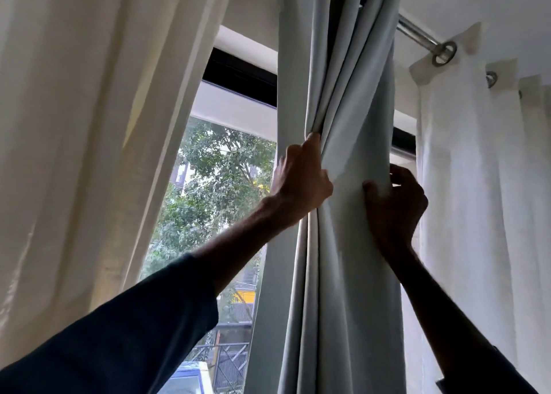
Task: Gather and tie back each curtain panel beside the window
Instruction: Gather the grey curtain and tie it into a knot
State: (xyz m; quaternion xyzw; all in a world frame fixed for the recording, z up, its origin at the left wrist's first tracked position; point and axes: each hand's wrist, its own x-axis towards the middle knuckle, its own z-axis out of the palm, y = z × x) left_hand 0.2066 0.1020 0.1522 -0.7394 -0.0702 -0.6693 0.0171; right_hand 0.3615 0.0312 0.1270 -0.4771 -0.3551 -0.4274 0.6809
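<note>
**Status: grey curtain (351,274)**

The grey curtain hung bunched from the rod (417,33). L hand (301,182) gripped its folds well below the rod. R hand (393,202), a bit lower, clasped its right edge w/ thumb in front, fingers behind.

No readable text, label, brand, number or sign shows anywhere on the curtains or through the window
</note>
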